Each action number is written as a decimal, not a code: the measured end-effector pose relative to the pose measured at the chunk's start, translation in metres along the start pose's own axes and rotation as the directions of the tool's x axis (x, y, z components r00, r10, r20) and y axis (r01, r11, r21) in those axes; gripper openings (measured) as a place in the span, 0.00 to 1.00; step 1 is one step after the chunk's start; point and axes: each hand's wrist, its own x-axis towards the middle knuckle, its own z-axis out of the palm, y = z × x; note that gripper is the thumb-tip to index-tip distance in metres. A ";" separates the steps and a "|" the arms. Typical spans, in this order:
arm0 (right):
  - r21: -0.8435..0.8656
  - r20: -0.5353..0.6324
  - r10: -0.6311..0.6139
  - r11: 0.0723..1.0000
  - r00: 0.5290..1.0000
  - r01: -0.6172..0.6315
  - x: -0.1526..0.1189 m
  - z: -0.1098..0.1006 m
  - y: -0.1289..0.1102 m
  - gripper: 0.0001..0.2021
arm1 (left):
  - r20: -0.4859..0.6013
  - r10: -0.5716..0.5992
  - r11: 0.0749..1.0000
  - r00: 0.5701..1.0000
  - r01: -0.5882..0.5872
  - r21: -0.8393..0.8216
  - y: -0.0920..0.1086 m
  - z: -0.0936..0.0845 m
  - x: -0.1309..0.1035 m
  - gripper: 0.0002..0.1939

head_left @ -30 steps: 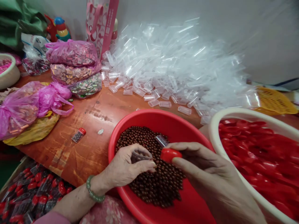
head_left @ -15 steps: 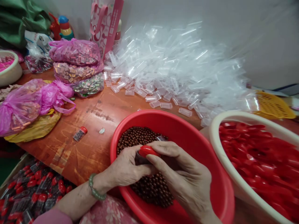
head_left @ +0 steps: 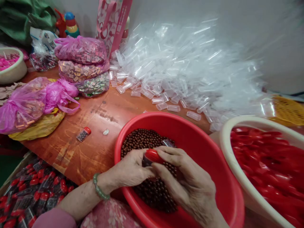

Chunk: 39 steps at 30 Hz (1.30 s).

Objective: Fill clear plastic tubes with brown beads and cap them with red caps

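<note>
Above a red basin of small round brown balls, my two hands meet at a small clear container with a red cap. My left hand, with a green bead bracelet at the wrist, is closed round the container's body. The fingers of my right hand press on the red cap from the right side. Just behind them, another clear tube lies on the balls. A filled container with a red cap lies on the table to the left.
A cream basin of red caps stands at right. Clear tubes are heaped along the wall. Pink bags of small packets sit at the left. Filled red-capped containers lie in a box below the table's left edge. A yellow basket is at far right.
The whole scene has shifted slightly to the right in view. Both hands stay on the red-capped container, and my right thumb has slid down off the cap's front.
</note>
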 end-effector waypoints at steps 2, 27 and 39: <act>-0.103 0.062 -0.115 0.987 0.991 0.121 -0.002 -0.002 0.005 0.21 | -0.006 -0.028 0.998 1.000 0.028 -0.048 0.001 -0.002 0.000 0.15; -0.406 0.164 -0.276 0.856 0.947 0.319 0.001 0.007 0.010 0.33 | -0.036 -0.329 0.877 0.944 0.291 -0.383 0.000 -0.008 0.004 0.33; -0.484 0.238 -0.364 0.759 0.900 0.435 0.010 0.011 0.008 0.23 | -0.265 -0.290 0.934 0.920 0.211 -0.288 0.000 0.000 0.009 0.23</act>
